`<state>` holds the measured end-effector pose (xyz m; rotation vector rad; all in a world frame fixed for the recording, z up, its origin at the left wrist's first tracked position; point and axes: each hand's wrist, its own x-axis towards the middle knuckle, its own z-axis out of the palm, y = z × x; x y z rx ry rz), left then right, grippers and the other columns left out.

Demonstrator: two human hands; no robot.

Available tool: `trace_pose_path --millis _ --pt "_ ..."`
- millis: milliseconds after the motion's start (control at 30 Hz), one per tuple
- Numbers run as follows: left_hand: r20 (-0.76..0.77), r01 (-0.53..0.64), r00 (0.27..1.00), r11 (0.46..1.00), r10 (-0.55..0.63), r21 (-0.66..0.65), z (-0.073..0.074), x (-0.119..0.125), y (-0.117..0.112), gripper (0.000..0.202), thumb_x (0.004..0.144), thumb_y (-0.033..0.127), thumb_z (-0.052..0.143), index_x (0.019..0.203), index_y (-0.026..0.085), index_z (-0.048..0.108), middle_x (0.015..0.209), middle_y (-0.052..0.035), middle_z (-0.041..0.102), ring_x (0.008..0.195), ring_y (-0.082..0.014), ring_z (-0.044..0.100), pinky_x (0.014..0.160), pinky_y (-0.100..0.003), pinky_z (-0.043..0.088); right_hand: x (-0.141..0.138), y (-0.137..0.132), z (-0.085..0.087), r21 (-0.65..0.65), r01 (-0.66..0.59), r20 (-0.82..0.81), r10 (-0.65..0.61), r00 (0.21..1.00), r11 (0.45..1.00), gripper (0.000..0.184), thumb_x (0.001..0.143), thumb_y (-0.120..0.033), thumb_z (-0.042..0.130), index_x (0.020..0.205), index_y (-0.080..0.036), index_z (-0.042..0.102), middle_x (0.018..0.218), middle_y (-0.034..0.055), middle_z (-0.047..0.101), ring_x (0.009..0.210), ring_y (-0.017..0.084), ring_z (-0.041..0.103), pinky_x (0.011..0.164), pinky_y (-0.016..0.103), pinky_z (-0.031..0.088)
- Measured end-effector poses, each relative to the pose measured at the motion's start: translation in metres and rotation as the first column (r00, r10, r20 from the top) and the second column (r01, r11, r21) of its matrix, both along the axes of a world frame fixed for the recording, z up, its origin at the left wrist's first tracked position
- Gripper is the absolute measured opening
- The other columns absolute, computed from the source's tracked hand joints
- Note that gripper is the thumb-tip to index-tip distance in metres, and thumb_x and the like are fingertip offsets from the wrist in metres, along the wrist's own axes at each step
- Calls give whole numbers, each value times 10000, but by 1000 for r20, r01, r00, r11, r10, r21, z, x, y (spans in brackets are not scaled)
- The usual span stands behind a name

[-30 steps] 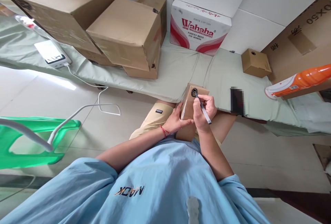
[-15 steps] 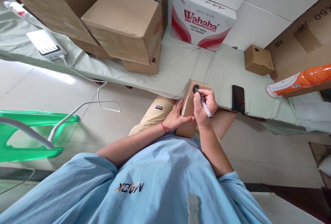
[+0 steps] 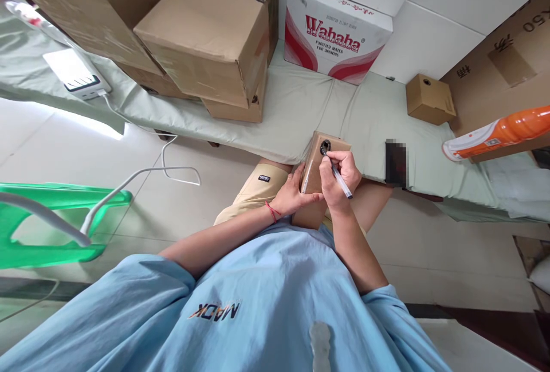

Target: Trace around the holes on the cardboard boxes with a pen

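Note:
A small brown cardboard box (image 3: 313,169) rests on my lap against the cloth-covered edge. My left hand (image 3: 293,193) steadies it, with fingers along its left side and the thumb laid across its near part. Between the fingers of my right hand (image 3: 342,180) is a pen (image 3: 342,181) with a clear barrel and dark end. Its tip points at a black ring-shaped mark (image 3: 325,147) near the box's far end; whether it touches the surface, I cannot tell. My right hand partly covers the box's right side.
Stacked cardboard boxes (image 3: 201,34) stand at the left back, beside a white Wahaba carton (image 3: 337,34). To the right are a dark phone (image 3: 396,163), a small box (image 3: 429,98) and an orange bottle (image 3: 498,134). A green stool (image 3: 64,254) and white cable (image 3: 141,171) lie left.
The pen tip and my right hand have shifted very slightly toward me over the black mark. My left hand and the box stay in place.

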<state>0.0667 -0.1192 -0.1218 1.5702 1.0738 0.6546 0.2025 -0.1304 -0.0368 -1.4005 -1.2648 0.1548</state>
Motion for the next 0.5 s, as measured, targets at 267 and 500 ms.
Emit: trace_pose_path --millis 267,500 --pt "-31 25 999 999 -27 -40 6 -1 0 1336 706 769 856 1740 167 262 1735 -205 417 1610 -455 376 1332 -595 335 0 -2 4 -18 10 15 -10 1000 1000 109 903 -338 615 889 -234 644 629 -77 576 538 110 488 570 250 447" --pt "-41 29 999 999 -30 -27 10 -1 0 1292 711 763 857 1726 193 297 1695 -186 473 1580 -461 413 1304 -607 381 0 -4 3 -2 6 30 -6 1000 1000 70 877 -307 624 859 -239 630 614 -84 561 518 106 468 555 245 430"
